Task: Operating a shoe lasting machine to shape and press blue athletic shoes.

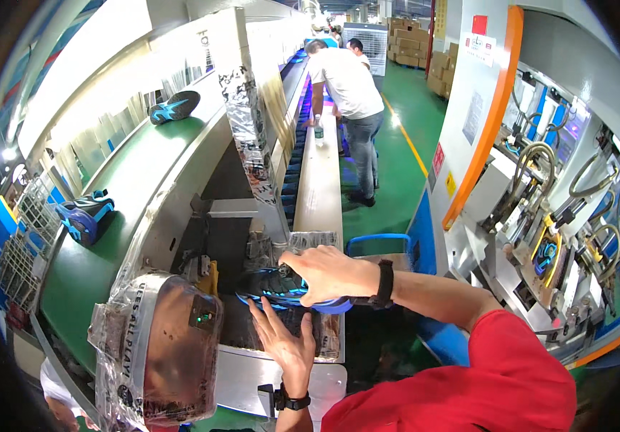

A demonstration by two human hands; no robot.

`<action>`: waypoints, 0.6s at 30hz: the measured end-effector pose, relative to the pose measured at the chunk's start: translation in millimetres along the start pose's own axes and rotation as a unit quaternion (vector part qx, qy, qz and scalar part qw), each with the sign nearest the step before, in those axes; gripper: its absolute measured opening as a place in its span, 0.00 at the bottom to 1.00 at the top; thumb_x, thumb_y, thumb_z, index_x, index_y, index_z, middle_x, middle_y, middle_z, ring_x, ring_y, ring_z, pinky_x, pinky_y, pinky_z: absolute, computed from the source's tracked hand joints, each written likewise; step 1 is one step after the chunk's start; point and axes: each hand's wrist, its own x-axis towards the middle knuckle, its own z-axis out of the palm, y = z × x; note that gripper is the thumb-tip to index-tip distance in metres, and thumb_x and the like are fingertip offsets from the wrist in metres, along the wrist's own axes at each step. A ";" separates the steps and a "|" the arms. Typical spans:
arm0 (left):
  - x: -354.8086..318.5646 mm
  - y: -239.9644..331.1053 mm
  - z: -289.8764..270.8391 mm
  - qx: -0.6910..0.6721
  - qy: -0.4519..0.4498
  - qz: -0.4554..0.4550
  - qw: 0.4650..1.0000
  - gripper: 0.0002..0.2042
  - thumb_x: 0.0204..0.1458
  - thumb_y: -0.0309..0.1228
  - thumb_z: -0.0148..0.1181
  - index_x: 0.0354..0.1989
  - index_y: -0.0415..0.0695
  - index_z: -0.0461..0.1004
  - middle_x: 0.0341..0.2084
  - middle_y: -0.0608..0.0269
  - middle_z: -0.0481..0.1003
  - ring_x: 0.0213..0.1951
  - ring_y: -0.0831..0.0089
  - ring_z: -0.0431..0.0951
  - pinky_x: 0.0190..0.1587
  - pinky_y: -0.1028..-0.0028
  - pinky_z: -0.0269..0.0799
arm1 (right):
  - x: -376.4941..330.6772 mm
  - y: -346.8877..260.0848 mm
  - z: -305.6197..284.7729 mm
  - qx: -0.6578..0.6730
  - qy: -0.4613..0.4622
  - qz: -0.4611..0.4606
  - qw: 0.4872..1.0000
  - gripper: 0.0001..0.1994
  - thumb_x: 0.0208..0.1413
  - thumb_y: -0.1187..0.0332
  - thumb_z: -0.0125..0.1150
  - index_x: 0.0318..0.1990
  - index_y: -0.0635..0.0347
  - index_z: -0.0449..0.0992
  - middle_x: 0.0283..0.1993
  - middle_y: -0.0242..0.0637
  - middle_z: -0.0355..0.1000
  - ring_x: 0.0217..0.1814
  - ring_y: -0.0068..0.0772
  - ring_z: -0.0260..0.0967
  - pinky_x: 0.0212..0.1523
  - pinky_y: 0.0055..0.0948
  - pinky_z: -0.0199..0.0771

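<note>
A black and blue sports shoe lies on its sole, toe to the left, on the plastic-wrapped work surface in front of me. My right hand comes over its heel end, thumb on the near side and fingers curled over the top, gripping it. The palm hides part of the shoe's opening. My left hand has its fingers stretched out, the fingertips touching the near edge of the blue sole. Both wrists wear black bands.
Left runs a green conveyor belt carrying a shoe and another shoe. A plastic-wrapped machine housing stands near left; a wrapped post rises ahead. Right is an orange-edged machine. A person bends over the line.
</note>
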 end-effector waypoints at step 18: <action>-5.2 4.5 5.0 -0.145 0.077 -0.029 0.986 0.35 0.63 0.42 0.59 0.71 0.32 0.54 0.71 0.36 0.55 0.69 0.42 0.60 0.67 0.54 0.60 | -58.0 3.8 17.3 0.064 0.246 -0.036 0.967 0.29 0.45 0.69 0.70 0.54 0.66 0.65 0.39 0.55 0.76 0.43 0.57 0.78 0.42 0.47 0.78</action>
